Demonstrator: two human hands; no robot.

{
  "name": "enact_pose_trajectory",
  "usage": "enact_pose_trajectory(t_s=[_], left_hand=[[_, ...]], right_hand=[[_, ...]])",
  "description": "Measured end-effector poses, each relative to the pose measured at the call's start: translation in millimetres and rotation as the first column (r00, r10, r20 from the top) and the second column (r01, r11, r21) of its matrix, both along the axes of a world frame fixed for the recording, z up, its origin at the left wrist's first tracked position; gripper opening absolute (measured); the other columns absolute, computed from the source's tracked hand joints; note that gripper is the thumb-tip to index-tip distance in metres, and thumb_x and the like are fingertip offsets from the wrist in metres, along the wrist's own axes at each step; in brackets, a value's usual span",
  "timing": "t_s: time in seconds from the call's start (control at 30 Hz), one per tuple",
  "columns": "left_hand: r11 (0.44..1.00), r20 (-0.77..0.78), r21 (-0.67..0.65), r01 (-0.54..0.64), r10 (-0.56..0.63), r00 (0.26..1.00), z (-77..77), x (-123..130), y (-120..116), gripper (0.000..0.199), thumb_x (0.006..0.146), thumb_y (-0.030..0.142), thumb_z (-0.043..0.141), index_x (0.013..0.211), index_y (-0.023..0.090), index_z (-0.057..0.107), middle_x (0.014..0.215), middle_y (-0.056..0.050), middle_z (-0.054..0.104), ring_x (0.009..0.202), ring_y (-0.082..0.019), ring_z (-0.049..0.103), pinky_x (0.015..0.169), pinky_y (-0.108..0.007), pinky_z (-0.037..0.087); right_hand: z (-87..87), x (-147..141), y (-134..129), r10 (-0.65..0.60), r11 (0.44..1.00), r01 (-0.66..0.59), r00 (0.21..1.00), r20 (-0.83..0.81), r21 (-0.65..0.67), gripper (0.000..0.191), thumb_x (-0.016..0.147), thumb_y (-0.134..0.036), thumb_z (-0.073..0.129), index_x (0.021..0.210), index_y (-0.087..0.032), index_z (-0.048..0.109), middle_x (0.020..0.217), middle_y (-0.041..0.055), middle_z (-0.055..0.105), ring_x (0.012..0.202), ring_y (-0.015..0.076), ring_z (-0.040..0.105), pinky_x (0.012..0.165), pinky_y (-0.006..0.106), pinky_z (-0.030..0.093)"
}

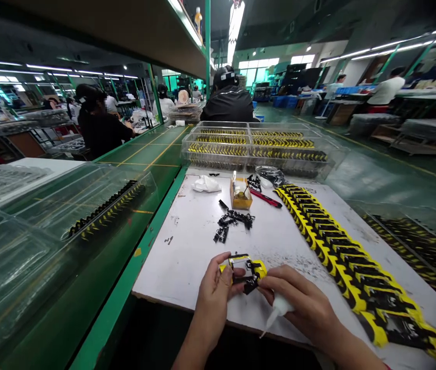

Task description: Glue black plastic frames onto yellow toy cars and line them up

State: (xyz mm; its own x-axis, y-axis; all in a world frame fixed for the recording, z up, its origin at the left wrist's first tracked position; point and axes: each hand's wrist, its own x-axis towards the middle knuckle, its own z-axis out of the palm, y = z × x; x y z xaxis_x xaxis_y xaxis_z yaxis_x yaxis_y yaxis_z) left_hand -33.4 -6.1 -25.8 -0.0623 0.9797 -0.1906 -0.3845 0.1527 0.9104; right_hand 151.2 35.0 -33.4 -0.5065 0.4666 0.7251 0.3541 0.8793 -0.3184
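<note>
Near the front edge of the white table, my left hand (216,282) grips a yellow and black plastic frame part (246,271), fingers and thumb closed on its left side. My right hand (303,298) holds a small white glue bottle (280,307) against the palm, its thin nozzle pointing down and to the left. The right fingertips also reach the lower right corner of the frame part. Beyond the hands lies a loose pile of small black plastic pieces (234,221). To the right, a long overlapping row of similar yellow and black parts (333,241) runs along the table.
A small yellowish box (241,198), a red and black tool (266,198) and crumpled white tissue (206,184) sit farther back. Clear trays (256,154) of parts stand behind the table. On the left, a green conveyor (125,246) carries another clear tray (106,205). Several people work beyond.
</note>
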Motion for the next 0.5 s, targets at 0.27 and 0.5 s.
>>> enact_pose_trajectory(t_s=[0.27,0.5], left_hand=[[1.000,-0.215,0.019,-0.010,0.014,0.977,-4.0,-1.6,-1.2,0.051,0.087,0.053,0.051,0.126,0.020,0.052,0.104,-0.011,0.069,0.095,-0.022,0.064,0.085,-0.036,0.051],[0.995,-0.205,0.091,-0.035,0.053,0.977,-8.6,2.4,-1.3,0.049,0.087,0.052,0.052,0.123,0.020,0.054,0.102,-0.010,0.070,0.095,-0.023,0.065,0.086,-0.038,0.054]], right_hand=[[-7.8,-3.3,6.8,0.038,0.998,-0.033,0.992,0.119,-0.046,0.022,0.092,-0.011,0.046,0.107,-0.020,0.060,0.092,0.0087,0.063,0.080,0.0173,0.059,0.069,0.029,0.050],[-7.0,-1.6,8.1,0.002,1.000,0.002,0.983,0.183,-0.020,0.022,0.094,-0.014,0.043,0.110,-0.019,0.057,0.096,0.0103,0.062,0.085,0.0182,0.058,0.070,0.029,0.050]])
